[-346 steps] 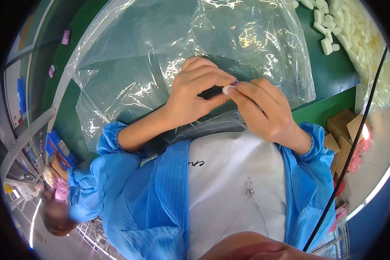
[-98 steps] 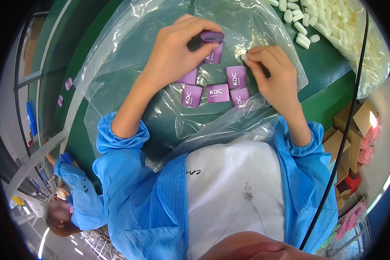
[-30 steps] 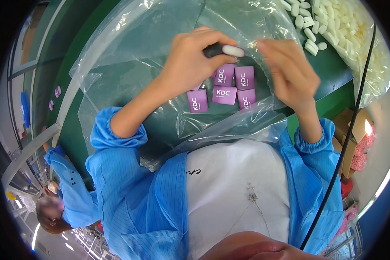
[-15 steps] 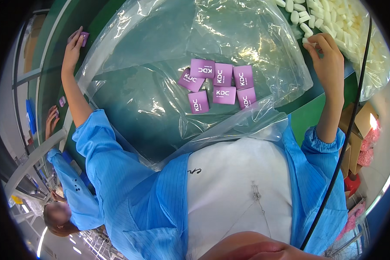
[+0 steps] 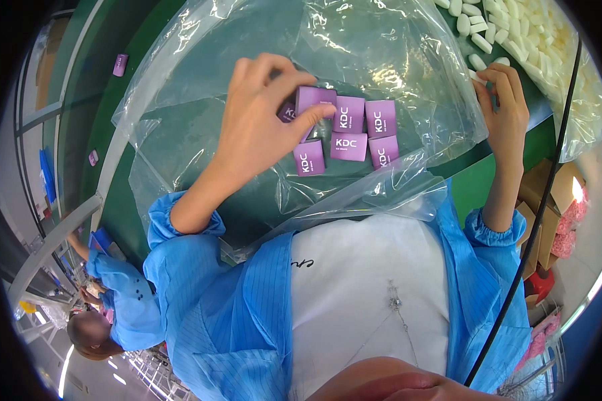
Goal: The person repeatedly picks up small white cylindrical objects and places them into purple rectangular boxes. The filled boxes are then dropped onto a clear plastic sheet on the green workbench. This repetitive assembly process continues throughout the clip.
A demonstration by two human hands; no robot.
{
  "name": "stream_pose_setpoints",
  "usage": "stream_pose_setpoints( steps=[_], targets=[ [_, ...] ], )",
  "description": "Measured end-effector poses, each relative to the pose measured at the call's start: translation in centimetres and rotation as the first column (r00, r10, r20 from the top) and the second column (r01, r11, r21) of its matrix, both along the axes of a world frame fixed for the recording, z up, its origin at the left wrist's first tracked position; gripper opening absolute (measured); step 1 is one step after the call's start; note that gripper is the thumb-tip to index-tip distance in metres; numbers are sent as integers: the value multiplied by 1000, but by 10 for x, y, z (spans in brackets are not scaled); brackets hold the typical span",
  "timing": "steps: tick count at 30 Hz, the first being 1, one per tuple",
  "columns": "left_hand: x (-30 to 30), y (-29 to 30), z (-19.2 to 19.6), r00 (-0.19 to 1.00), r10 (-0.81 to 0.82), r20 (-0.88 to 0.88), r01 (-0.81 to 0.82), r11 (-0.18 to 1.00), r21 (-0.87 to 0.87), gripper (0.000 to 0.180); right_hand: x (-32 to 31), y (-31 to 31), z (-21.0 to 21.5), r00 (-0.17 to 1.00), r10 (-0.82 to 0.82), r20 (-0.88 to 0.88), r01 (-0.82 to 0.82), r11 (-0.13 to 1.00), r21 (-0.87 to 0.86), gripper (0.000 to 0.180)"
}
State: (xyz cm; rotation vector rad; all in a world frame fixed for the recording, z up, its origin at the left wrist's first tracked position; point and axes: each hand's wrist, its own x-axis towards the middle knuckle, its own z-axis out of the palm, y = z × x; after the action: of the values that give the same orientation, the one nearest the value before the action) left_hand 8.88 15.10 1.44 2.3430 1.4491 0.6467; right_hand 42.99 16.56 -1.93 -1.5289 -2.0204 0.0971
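Observation:
Several small purple boxes (image 5: 348, 146) lie grouped on a clear plastic sheet or bag (image 5: 247, 187) over the green work surface. My left hand (image 5: 264, 110) reaches over the group, thumb and fingers closed around the upper-left purple box (image 5: 313, 97). Its fingers partly cover another box beneath. At the right, my right hand (image 5: 505, 100) pinches a small white oblong piece (image 5: 476, 77) by the edge of the sheet. Loose white pieces lie just beyond those fingers. A lone purple box (image 5: 120, 65) rests on the green strip at the far left.
A clear bag of white oblong pieces (image 5: 535, 53) fills the far right corner. Cardboard boxes (image 5: 545, 187) and pink packages (image 5: 565, 234) stand at the right. A black cable (image 5: 525, 260) crosses the right side. A co-worker in blue (image 5: 130, 301) is at the lower left, near a metal rail (image 5: 63, 230).
My left hand has let go of the box at the far left and moved right to the grouped boxes. My right hand stays among the white pieces. The co-worker's hand has drawn back from the strip.

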Motion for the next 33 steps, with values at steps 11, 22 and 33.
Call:
stream_pose_setpoints(
  steps=[11,22,33],
  targets=[
    [12,27,3,889,-76,451,193,956,-220,38,12,-8,-7,926,-47,-375,-18,986,-167,18],
    [30,23,-26,854,46,518,157,926,-342,24,-106,-8,26,736,295,-609,-411,910,-56,15],
    [33,23,-23,892,21,452,124,950,-287,27,-123,-8,8,862,388,-325,-349,921,175,28]
  ],
)
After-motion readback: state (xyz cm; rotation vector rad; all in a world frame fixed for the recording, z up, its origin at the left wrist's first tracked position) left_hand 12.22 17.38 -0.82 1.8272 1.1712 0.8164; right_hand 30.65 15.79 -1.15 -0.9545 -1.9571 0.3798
